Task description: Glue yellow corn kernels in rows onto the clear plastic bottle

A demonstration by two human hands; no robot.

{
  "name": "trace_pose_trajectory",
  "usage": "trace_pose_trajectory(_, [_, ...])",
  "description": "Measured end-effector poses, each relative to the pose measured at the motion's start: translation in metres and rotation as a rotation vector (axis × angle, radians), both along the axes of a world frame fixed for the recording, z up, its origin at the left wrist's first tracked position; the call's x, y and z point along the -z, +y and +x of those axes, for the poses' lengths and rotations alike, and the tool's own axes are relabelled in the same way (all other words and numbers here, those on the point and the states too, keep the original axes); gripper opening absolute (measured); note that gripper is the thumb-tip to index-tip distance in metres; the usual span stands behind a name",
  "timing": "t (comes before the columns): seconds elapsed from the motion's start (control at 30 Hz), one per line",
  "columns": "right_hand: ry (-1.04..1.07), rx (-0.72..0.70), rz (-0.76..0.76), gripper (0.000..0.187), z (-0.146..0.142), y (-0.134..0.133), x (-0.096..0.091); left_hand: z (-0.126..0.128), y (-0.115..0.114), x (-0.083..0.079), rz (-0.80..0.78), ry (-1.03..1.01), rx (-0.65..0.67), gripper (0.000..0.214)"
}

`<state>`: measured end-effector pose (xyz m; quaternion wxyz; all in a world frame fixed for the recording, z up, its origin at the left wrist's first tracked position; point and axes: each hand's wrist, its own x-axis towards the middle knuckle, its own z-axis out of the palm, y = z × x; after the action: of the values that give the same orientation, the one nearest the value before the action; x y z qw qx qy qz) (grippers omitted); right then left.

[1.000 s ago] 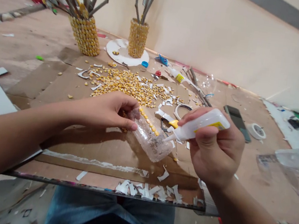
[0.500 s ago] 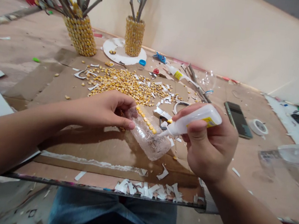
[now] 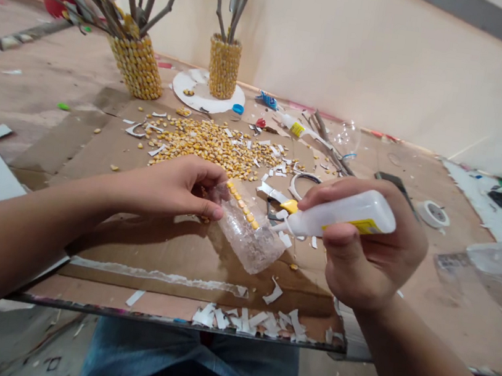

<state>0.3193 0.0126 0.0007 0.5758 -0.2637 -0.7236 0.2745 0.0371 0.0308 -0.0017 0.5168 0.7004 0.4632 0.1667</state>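
My left hand [image 3: 185, 188] grips one end of a clear plastic cup or cut bottle [image 3: 249, 247], which lies tilted above the cardboard. A single row of yellow corn kernels [image 3: 242, 204] is stuck along its side, and its surface looks wet and wrinkled. In my right hand [image 3: 367, 254] is a white glue bottle [image 3: 350, 213] with a yellow label, held nearly level. Its nozzle points left, at the plastic just beside the end of the row. Behind my hands lies a loose pile of corn kernels [image 3: 210, 145].
Two kernel-covered pots [image 3: 137, 66] with twigs stand at the back, one on a white disc [image 3: 184, 93]. Another glue bottle [image 3: 293, 125], a phone [image 3: 394, 184], a tape roll [image 3: 433, 214] and a plastic bottle [image 3: 493, 256] lie around. Paper scraps [image 3: 251, 322] line the front edge.
My right hand has moved right with the glue bottle, drawing the nozzle slightly away from the row's end, and now covers part of the phone. My left hand keeps its hold.
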Motion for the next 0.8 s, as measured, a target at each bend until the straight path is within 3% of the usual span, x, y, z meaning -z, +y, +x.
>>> trace_pose_trajectory(0.4, [-0.034,-0.230,-0.013,0.023,0.004,0.006,-0.006,-0.001,0.001,0.001,0.018,0.005,0.005,0.022])
trace_pose_trajectory(0.8, [0.005,-0.304,-0.279,0.024,0.014,0.012,-0.002,0.001,-0.002,-0.001,0.012,0.011,0.000,0.021])
